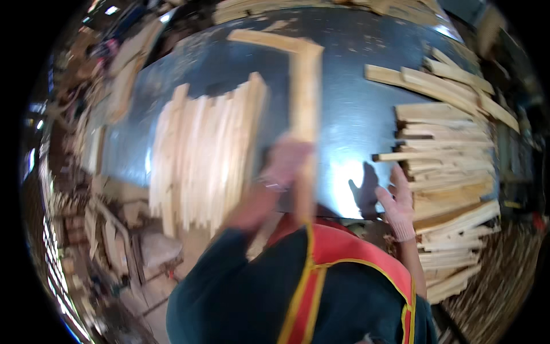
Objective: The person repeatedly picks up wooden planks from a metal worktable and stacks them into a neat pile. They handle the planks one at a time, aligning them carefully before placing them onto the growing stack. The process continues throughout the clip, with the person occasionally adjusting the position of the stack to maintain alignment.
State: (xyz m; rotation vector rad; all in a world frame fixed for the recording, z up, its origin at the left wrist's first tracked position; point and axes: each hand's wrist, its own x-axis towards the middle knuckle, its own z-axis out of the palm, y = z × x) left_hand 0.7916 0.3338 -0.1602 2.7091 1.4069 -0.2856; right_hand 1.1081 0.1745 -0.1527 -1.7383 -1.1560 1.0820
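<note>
My left hand, in a pale pinkish glove and smeared by motion, is closed over the edge of a long wooden board at the middle of the dark table. The board runs away from my body. Its far end meets a shorter wooden piece lying at an angle. My right hand, gloved too, is held open with thumb and fingers apart. It is beside the stack of wooden strips on the right, close to one strip that juts out leftward. Nothing shows in its grasp.
Left of the board lies a row of pale strips side by side on the dark tabletop. Loose slats lie crossed at the far right. More timber lies along the far edge. Wood pieces clutter the floor at left.
</note>
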